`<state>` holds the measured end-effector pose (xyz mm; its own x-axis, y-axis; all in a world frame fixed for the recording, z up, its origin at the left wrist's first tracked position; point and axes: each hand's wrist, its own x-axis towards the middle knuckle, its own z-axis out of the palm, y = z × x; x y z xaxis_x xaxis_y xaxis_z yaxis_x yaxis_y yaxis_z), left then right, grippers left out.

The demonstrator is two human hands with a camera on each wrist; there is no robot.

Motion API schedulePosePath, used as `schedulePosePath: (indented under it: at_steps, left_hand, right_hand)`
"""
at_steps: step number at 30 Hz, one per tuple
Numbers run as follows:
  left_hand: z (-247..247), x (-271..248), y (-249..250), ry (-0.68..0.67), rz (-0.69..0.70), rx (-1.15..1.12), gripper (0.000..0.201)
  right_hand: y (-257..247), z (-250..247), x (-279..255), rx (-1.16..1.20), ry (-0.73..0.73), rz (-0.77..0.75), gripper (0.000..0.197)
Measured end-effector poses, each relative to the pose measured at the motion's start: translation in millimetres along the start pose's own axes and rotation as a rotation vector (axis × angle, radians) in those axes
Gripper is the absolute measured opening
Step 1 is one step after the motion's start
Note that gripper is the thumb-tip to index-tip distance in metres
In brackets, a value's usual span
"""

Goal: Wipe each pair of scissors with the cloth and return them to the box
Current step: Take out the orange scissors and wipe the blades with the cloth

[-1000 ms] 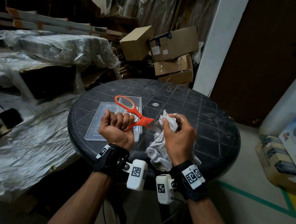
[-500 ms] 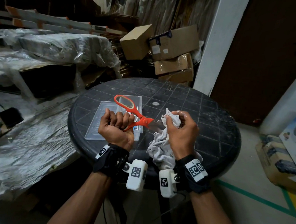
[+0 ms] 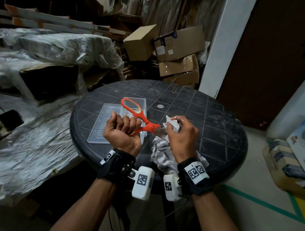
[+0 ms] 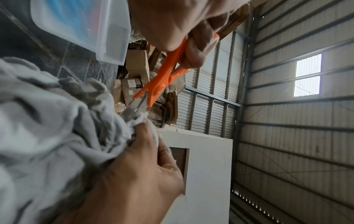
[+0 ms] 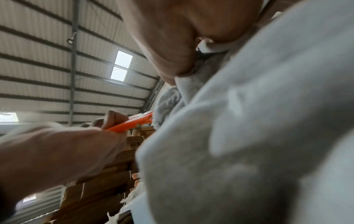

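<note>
A clear rectangular plastic box [image 3: 101, 124] is seen lying on the left part of the round black gridded bench [image 3: 210, 119]. Above the box's right edge, the orange-handled scissors [image 3: 139, 118] are held by the left hand [image 3: 122, 131], whose fingers [image 3: 128, 122] are curled tightly round the near handle loop; the far loop is left free. The blades are directed to the right and are buried in the crumpled grey-white cloth [image 3: 163, 151]. The cloth is pinched around the blades by the closed fingers [image 3: 176, 119] of the right hand [image 3: 180, 138], and its loose remainder is draped over the near bench edge.
</note>
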<state>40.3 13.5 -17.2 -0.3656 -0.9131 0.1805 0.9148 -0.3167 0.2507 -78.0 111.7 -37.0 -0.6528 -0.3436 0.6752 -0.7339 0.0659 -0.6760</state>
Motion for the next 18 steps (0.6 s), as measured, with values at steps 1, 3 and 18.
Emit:
schedulePosePath:
  at_steps: [1,3,18]
  left_hand:
    - [0,0,1,0.006,-0.002,-0.002,0.05]
    - [-1,4,2,0.017,0.003,-0.026,0.049]
    - [2,5,-3,0.032,0.006,-0.01,0.049]
  right_hand:
    - [1,-3,2,0.019,0.01,0.026,0.015]
    - [0,-8,3,0.093,0.039,0.066,0.014]
    - [-12,-7,-6,0.061,-0.105,-0.033,0.025]
